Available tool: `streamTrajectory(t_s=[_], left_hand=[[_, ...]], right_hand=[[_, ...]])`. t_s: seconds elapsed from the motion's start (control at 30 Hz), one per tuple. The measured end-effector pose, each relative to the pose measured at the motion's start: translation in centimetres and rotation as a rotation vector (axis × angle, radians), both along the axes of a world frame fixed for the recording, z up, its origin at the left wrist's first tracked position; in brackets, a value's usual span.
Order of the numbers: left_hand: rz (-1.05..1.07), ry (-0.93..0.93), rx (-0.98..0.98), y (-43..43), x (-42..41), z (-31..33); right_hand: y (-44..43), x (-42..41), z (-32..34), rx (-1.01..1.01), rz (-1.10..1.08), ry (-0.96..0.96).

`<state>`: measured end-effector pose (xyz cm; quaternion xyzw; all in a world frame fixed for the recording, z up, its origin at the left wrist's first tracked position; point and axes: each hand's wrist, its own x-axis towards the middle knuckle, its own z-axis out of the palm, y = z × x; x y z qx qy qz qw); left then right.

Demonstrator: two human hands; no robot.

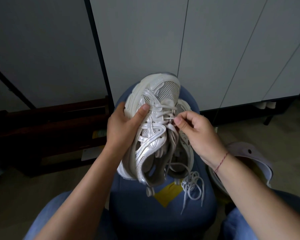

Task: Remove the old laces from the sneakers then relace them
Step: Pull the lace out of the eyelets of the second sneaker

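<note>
Your left hand (126, 123) grips the sneaker (151, 129); right hand (196, 129) pinches the lace (170, 116). Unlacing underway; next, draw it clear of the eyelet.

A white sneaker (151, 122) with silvery overlay strips, pale perforated mesh and a grey lining is seen at the centre, threaded with white laces (164, 112). At five o'clock from it, a loose white lace (193, 186) is shown against a blue stool (163, 215) marked with a yellow patch (168, 194). A thin red string (221, 161) is worn on the right wrist. Blue denim is seen at six o'clock, with grey-white panels edged in black at twelve o'clock.
</note>
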<state>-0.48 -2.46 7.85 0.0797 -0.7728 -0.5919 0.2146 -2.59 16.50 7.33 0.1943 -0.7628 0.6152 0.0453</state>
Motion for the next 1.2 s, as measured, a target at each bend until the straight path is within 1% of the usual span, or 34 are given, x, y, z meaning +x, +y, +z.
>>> streamTrajectory(t_s=[0.1,0.2,0.33,0.5,0.57,0.63,0.73,0.83,0.97,1.13,1.2], left_hand=[[-0.021,0.001,0.035,0.1,0.1,0.0],[-0.042,0.007,0.078,0.2,0.1,0.0],[-0.063,0.004,0.112,0.1,0.1,0.0],[-0.096,0.004,0.164,0.4,0.0,0.1],[-0.108,-0.006,0.169,0.5,-0.1,-0.1],[-0.099,-0.027,0.167,0.4,-0.3,-0.3],[-0.065,-0.062,0.212,0.2,-0.2,-0.4],[-0.037,-0.059,0.242,0.0,0.0,0.0],[-0.045,-0.024,0.235,0.1,0.1,0.3],[-0.037,-0.008,0.247,0.3,0.0,0.0],[-0.032,-0.012,0.244,0.4,0.0,0.0]], right_hand=[[-0.2,0.4,0.4,-0.143,0.048,-0.055],[-0.4,0.7,1.1,-0.304,0.085,-0.163],[-0.2,0.8,2.0,-0.420,0.091,-0.261],[0.5,0.3,2.9,-0.694,0.194,-0.526],[0.7,0.3,3.1,-0.760,0.235,-0.600],[0.6,0.3,2.9,-0.707,0.216,-0.565],[0.4,0.6,2.2,-0.491,0.169,-0.397],[0.1,0.9,1.8,-0.316,0.136,-0.289],[-0.4,1.0,1.7,-0.288,0.090,-0.230],[-0.6,1.3,1.4,-0.277,0.097,-0.152],[-0.8,1.2,1.1,-0.268,0.048,-0.106]])
